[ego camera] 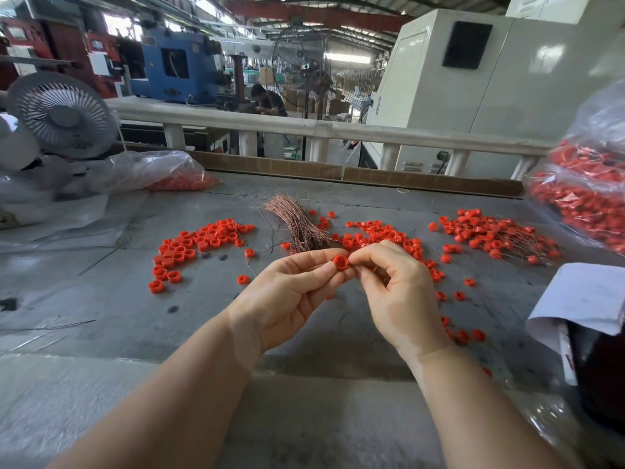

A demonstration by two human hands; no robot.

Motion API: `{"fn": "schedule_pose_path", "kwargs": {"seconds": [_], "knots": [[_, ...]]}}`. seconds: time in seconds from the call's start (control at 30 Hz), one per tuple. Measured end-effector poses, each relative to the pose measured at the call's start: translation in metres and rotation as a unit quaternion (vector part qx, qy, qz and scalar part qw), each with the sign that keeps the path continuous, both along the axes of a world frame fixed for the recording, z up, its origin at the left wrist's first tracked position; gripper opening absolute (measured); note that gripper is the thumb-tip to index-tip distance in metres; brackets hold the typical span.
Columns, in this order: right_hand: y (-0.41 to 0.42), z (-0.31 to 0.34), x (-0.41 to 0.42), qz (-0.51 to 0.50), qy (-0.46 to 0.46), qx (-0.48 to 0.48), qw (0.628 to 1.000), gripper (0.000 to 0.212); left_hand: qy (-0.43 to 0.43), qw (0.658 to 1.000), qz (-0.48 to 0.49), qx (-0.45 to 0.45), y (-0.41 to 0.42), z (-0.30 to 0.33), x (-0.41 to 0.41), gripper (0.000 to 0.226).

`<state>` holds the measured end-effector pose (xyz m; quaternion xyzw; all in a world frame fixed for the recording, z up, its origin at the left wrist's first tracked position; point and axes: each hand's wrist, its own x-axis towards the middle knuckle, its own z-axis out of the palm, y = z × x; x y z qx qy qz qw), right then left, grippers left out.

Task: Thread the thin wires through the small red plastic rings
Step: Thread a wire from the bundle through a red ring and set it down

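left hand (291, 292) pinches one red ring (340, 262) between thumb and forefinger, held above the bench (101, 299), near the front of the wire bundle (297, 228). right hand (399, 289) has its fingers together at the ring's right edge, pinched as if on a wire, but no wire is visible there, so what it holds i cannot tell.

risks from here, as i judge it:
- wire tip misses the hole and buckles; thin copper kinks easily if pushed off-axis.
- ring pops out of the left pinch; it is small and held only at the rim, and would land among the loose rings (199, 245) and be lost in the pile.
- ring turns in the pinch so the hole faces away from the right fingers.

hard to make out:
- the wire in the right hand, if any; too thin or covered by fingers.
- the ring's hole, partly covered by fingertips.
- the threaded pile (493, 235) at right shows wires sticking out, but whether every ring is threaded i cannot tell.
- bags of rings: left bag (159, 174) partly crumpled, right bag (588, 184) cut off by the frame edge.
- dark object under white paper (588, 296) at right, cut off, unidentifiable.
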<state>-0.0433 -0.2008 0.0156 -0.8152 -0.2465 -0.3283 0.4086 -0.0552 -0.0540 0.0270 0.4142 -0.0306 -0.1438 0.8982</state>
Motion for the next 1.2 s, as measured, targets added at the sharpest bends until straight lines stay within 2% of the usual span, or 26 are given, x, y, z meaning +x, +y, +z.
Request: {"fn": "schedule_pose_path", "kwargs": {"seconds": [0.7, 0.97, 1.2], "knots": [[0.0005, -0.0011, 0.0003, -0.009, 0.002, -0.001, 1.000, 0.015, -0.003, 1.000, -0.001, 0.011, 0.0009, -0.0003, 0.0004, 0.022], [0.0025, -0.0011, 0.0009, 0.008, 0.071, 0.076, 0.995, 0.019, -0.004, 1.000, -0.002, -0.011, 0.0012, -0.0008, 0.0017, 0.022], [0.0038, 0.0000, -0.0003, 0.007, -0.006, 0.014, 1.000, 0.020, 0.012, 0.999, 0.018, -0.050, 0.0011, -0.0019, 0.0032, 0.022]]}}
